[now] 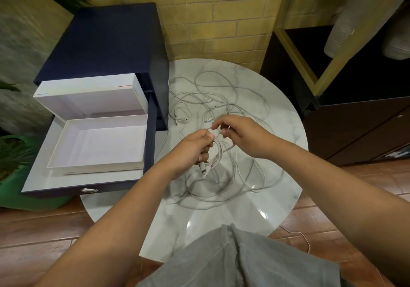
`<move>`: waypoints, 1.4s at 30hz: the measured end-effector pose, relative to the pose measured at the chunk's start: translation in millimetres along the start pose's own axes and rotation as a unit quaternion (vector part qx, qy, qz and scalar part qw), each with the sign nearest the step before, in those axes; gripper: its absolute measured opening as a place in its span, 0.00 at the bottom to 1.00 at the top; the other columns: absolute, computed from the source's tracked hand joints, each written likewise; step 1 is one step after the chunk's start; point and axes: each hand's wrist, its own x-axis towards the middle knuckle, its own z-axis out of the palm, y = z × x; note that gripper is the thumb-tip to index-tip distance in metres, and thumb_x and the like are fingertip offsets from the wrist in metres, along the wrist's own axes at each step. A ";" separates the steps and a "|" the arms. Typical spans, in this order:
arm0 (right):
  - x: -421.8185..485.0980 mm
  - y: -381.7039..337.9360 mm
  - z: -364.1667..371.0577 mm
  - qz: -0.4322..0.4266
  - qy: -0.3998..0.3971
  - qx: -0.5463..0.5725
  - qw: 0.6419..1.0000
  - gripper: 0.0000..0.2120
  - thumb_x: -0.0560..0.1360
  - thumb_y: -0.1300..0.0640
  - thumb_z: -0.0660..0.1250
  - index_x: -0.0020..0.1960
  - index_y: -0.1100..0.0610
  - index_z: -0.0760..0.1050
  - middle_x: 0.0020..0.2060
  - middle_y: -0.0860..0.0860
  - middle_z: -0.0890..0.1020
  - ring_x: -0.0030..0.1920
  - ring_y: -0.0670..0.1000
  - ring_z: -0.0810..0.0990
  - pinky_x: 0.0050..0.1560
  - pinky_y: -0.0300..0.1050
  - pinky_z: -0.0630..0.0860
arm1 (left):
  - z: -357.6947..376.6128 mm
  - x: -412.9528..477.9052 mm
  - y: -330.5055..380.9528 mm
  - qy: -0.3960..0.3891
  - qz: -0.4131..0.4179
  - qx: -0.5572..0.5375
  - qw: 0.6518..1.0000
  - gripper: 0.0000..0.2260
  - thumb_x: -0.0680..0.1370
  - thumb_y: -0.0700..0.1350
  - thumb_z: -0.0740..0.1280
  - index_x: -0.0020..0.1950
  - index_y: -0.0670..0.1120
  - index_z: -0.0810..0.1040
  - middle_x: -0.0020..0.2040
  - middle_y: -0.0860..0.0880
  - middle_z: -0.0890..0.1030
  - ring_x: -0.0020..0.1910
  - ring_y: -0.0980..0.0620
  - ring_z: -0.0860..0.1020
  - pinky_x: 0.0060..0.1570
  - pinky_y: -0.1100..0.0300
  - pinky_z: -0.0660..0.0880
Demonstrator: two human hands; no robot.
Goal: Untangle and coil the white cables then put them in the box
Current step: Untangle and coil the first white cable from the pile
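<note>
The task looks barely begun: the white box (97,141), well to the left of the grip, sits open and holds nothing in the pulled-out drawer (37,175), its lid (88,91) standing just behind it. The left hand (188,151) is closed round a small bunch of loops, one cable part-coiled, with a plug end (203,172) hanging just below the grip. The right hand (241,134) pinches a strand between thumb and forefinger, touching the top of that same bunch. Every other white cable (221,100) lies loose on the marble surface (284,131), some tangled beyond the grip, more looping beneath and nearer the person. So coiling, sorting and boxing are all left. How many cables there are is hard to count, perhaps four or five, since strands cross and the hands cover the knot's middle.
</note>
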 end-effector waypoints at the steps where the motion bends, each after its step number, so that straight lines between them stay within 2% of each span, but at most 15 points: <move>1: -0.5 1.4 0.8 -0.029 0.007 -0.055 0.998 0.11 0.79 0.64 0.60 0.59 0.56 0.75 0.48 0.49 0.77 0.42 0.38 0.73 0.46 0.27 0.68 | -0.2 0.2 0.4 0.004 -0.001 -0.004 1.000 0.13 0.83 0.46 0.56 0.38 0.48 0.68 0.28 0.56 0.65 0.23 0.60 0.61 0.33 0.62 0.58; 3: -3.6 5.6 3.0 -0.079 0.020 -0.159 0.984 0.16 0.78 0.68 0.60 0.62 0.55 0.73 0.54 0.49 0.77 0.50 0.43 0.75 0.50 0.33 0.71 | 0.0 -0.2 2.8 0.011 -0.005 -0.020 1.000 0.13 0.83 0.46 0.57 0.38 0.48 0.68 0.27 0.56 0.64 0.23 0.60 0.60 0.29 0.66 0.58; 5: -7.0 7.9 6.3 -0.107 0.041 -0.197 0.974 0.19 0.76 0.69 0.60 0.65 0.56 0.71 0.55 0.50 0.75 0.53 0.47 0.76 0.50 0.41 0.74 | 0.9 -1.3 5.9 0.020 -0.012 -0.048 0.999 0.13 0.83 0.46 0.57 0.38 0.48 0.68 0.25 0.56 0.63 0.22 0.59 0.60 0.25 0.68 0.58; 7: -8.0 3.5 8.8 -0.077 0.063 -0.116 0.988 0.17 0.78 0.65 0.61 0.66 0.55 0.70 0.54 0.46 0.73 0.52 0.42 0.74 0.52 0.35 0.72 | 2.1 -1.5 7.6 0.033 -0.008 -0.073 0.997 0.13 0.83 0.46 0.57 0.38 0.48 0.68 0.25 0.55 0.63 0.22 0.59 0.60 0.23 0.68 0.58; 10: -6.9 -1.6 6.2 0.077 0.054 0.050 0.994 0.15 0.79 0.56 0.64 0.65 0.52 0.69 0.52 0.48 0.75 0.47 0.43 0.76 0.46 0.34 0.70 | 3.1 -0.7 5.8 0.059 0.015 -0.092 0.994 0.14 0.83 0.45 0.55 0.37 0.49 0.67 0.27 0.56 0.64 0.24 0.59 0.61 0.25 0.68 0.61; 13: -11.1 -4.1 -1.4 0.223 -0.038 0.264 0.938 0.09 0.77 0.52 0.66 0.55 0.54 0.74 0.46 0.49 0.81 0.45 0.47 0.81 0.40 0.38 0.74 | 2.4 0.1 1.5 0.082 0.035 -0.099 0.991 0.13 0.83 0.47 0.55 0.39 0.50 0.67 0.27 0.57 0.66 0.25 0.59 0.62 0.29 0.68 0.63; 15: -14.3 -4.1 -0.3 0.234 -0.047 0.401 0.884 0.03 0.77 0.58 0.67 0.50 0.56 0.75 0.40 0.49 0.82 0.40 0.47 0.81 0.38 0.36 0.74 | 2.1 0.0 0.3 0.085 0.038 -0.101 0.990 0.13 0.84 0.47 0.55 0.39 0.50 0.68 0.27 0.57 0.66 0.25 0.59 0.63 0.30 0.68 0.64; 20: -9.3 -8.1 6.1 0.243 0.022 0.504 0.828 0.05 0.75 0.67 0.67 0.43 0.58 0.75 0.34 0.52 0.80 0.33 0.45 0.80 0.38 0.35 0.79 | 7.9 -3.0 2.5 0.043 0.031 -0.108 0.993 0.14 0.84 0.47 0.54 0.39 0.49 0.68 0.28 0.55 0.65 0.25 0.59 0.63 0.30 0.67 0.67; 24: -2.0 -10.3 5.9 0.259 0.146 0.546 0.783 0.09 0.76 0.72 0.62 0.42 0.60 0.72 0.34 0.56 0.81 0.33 0.48 0.82 0.37 0.36 0.80 | 15.9 -5.1 1.8 0.004 0.010 -0.099 0.995 0.13 0.83 0.47 0.55 0.39 0.48 0.67 0.28 0.55 0.65 0.25 0.58 0.63 0.30 0.66 0.63; 25: -1.1 -9.1 4.1 0.258 0.165 0.515 0.800 0.10 0.76 0.73 0.62 0.43 0.60 0.72 0.35 0.56 0.81 0.34 0.49 0.82 0.37 0.36 0.80 | 17.5 -5.6 0.3 0.001 0.012 -0.083 0.996 0.13 0.83 0.46 0.55 0.40 0.48 0.67 0.28 0.55 0.66 0.25 0.58 0.64 0.29 0.67 0.64; 28: -3.0 2.5 -2.8 0.254 0.162 0.292 0.908 0.08 0.75 0.68 0.66 0.45 0.56 0.74 0.35 0.52 0.77 0.35 0.46 0.76 0.36 0.35 0.73 | 18.8 -6.6 -4.3 0.017 0.030 -0.054 0.998 0.12 0.83 0.47 0.55 0.40 0.48 0.66 0.30 0.55 0.66 0.26 0.58 0.65 0.32 0.66 0.65; 30: -6.4 10.2 -9.7 0.244 0.122 0.195 0.942 0.06 0.74 0.64 0.69 0.47 0.54 0.75 0.35 0.50 0.75 0.35 0.46 0.72 0.37 0.37 0.69 | 16.4 -5.9 -6.9 0.042 0.039 -0.050 0.997 0.13 0.83 0.48 0.55 0.40 0.47 0.67 0.30 0.55 0.66 0.26 0.58 0.65 0.34 0.64 0.65; 36: -16.4 1.3 -23.5 0.198 -0.034 0.203 0.958 0.11 0.76 0.58 0.69 0.57 0.57 0.76 0.41 0.51 0.80 0.44 0.48 0.80 0.51 0.40 0.74 | 13.8 -3.9 -12.6 0.058 0.053 -0.022 0.997 0.12 0.83 0.49 0.56 0.41 0.47 0.70 0.33 0.53 0.66 0.28 0.58 0.67 0.37 0.63 0.67; 38: -17.0 -3.8 -23.9 0.184 -0.040 0.194 0.963 0.09 0.77 0.58 0.67 0.56 0.59 0.77 0.39 0.51 0.80 0.39 0.48 0.81 0.48 0.41 0.77 | 14.7 -3.8 -13.0 0.059 0.057 -0.011 0.997 0.12 0.83 0.49 0.56 0.42 0.47 0.70 0.34 0.52 0.66 0.28 0.58 0.67 0.39 0.60 0.68; 42: -13.2 -2.5 -23.9 0.179 -0.012 0.030 0.983 0.06 0.76 0.54 0.68 0.47 0.57 0.79 0.36 0.46 0.81 0.35 0.46 0.80 0.44 0.46 0.77 | 14.2 -3.6 -14.6 0.055 0.057 0.007 0.997 0.11 0.82 0.50 0.59 0.43 0.47 0.72 0.33 0.52 0.69 0.29 0.58 0.72 0.41 0.58 0.72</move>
